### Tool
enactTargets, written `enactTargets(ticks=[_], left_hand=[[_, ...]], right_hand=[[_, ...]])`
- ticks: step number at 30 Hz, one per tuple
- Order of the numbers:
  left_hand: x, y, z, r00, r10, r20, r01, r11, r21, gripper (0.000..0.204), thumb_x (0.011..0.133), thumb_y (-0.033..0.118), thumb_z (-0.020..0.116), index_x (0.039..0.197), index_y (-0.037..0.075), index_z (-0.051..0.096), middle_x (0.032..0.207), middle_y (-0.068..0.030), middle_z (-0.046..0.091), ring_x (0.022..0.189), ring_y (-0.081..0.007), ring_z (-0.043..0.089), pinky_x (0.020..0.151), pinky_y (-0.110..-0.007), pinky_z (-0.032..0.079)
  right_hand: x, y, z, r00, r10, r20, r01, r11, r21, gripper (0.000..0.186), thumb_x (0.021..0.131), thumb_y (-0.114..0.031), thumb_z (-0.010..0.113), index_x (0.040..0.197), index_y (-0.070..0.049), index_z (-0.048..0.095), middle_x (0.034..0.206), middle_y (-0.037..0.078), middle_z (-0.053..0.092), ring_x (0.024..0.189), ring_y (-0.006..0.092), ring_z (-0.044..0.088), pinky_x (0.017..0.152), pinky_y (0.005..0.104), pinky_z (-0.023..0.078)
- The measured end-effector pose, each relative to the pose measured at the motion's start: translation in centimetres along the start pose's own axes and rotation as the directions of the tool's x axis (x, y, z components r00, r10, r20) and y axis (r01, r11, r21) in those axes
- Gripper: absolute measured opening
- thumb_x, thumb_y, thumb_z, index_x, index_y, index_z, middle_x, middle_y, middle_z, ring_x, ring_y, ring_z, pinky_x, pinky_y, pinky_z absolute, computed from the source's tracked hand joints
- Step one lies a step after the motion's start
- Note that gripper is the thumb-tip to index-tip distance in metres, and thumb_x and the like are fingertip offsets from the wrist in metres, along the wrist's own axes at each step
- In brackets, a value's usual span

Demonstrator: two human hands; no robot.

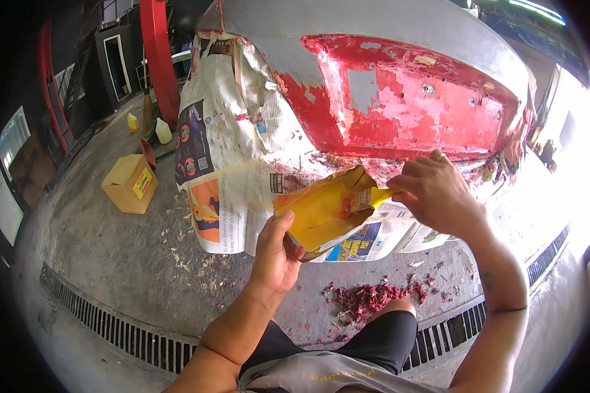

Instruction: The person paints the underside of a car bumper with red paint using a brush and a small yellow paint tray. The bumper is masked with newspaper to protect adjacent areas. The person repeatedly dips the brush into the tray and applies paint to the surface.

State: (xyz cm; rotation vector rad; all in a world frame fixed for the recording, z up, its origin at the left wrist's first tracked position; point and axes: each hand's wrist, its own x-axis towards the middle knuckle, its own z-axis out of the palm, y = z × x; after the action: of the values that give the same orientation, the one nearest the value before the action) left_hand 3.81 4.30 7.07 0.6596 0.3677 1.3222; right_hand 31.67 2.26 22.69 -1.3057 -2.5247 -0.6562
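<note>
Head view: yellow-lined container (318, 224) near the middle, toward 4 o'clock

The left hand (273, 259), toward 7 o'clock, is gripping the container from its near end, with the thumb upon the inner face. The right hand (439, 190), at 3 o'clock, has its fingers bent and pinches a yellow piece (381, 196) at the container's far end; whether this piece is a separate tool or a flap of the container, I cannot tell.

By my judgement, the container is light and thin-walled, rather stiff but bendable, and its yellow coating may be slippery if wet. Its far edge is ragged and perhaps sharp, so the near end, where the thumb presses, seems the better place to take hold.

Counting the things: one container, one yellow piece, and one red and grey body panel (406, 98) between 1 and 2 o'clock. Printed newspaper sheets (233, 203) hang below and beside the panel; they overlap, so their number is not certain. At 5 o'clock lies one main heap of red scraps (367, 302), with loose bits around. At 9 o'clock stands one cardboard box (121, 187). Toward 10 o'clock there are two plastic jugs, one pale (163, 132) and one yellow (133, 122).
</note>
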Motion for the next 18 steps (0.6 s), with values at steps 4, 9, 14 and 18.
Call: enactTargets(ticks=[4,9,14,18], left_hand=[[0.1,-0.2,1.5,1.0,-0.013,0.015,0.014,0.998,-0.059,0.037,0.106,0.029,0.061,0.133,0.003,0.059,0.121,-0.0049,0.07,0.097,-0.0108,0.07,0.071,-0.025,0.058],[0.5,0.3,2.4,1.0,-0.004,0.018,0.005,0.998,-0.069,0.042,0.107,0.03,0.059,0.139,0.002,0.056,0.132,-0.0075,0.067,0.112,-0.015,0.069,0.088,-0.031,0.059],[1.2,0.7,2.5,0.999,0.034,-0.011,-0.035,0.994,-0.103,0.047,0.108,0.032,0.059,0.144,0.003,0.053,0.14,-0.0092,0.064,0.125,-0.0195,0.065,0.102,-0.037,0.056],[1.3,1.2,2.4,0.999,0.045,-0.029,-0.048,0.993,-0.11,0.049,0.107,0.032,0.059,0.146,0.003,0.052,0.142,-0.0097,0.063,0.129,-0.0213,0.063,0.108,-0.039,0.053]], right_hand=[[-2.2,0.2,0.8,0.99,0.003,-0.14,-0.006,1.0,-0.019,0.01,0.093,-0.013,0.074,0.102,-0.008,0.071,0.092,0.008,0.069,0.091,0.0291,0.068,0.089,0.0454,0.05],[-3.0,1.7,2.3,0.938,0.323,-0.126,-0.208,0.815,0.541,0.018,0.095,-0.003,0.071,0.113,-0.001,0.067,0.096,0.011,0.072,0.084,0.0227,0.069,0.076,0.0363,0.053],[-1.6,2.9,4.1,0.852,0.515,-0.097,-0.283,0.607,0.743,0.024,0.098,-0.008,0.069,0.12,-0.002,0.067,0.09,0.01,0.071,0.077,0.0152,0.063,0.072,0.0329,0.051],[2.5,4.1,3.9,0.776,0.569,-0.273,-0.314,0.723,0.615,0.025,0.1,-0.015,0.067,0.125,-0.012,0.069,0.093,0.012,0.073,0.076,0.0229,0.07,0.07,0.0376,0.054]])
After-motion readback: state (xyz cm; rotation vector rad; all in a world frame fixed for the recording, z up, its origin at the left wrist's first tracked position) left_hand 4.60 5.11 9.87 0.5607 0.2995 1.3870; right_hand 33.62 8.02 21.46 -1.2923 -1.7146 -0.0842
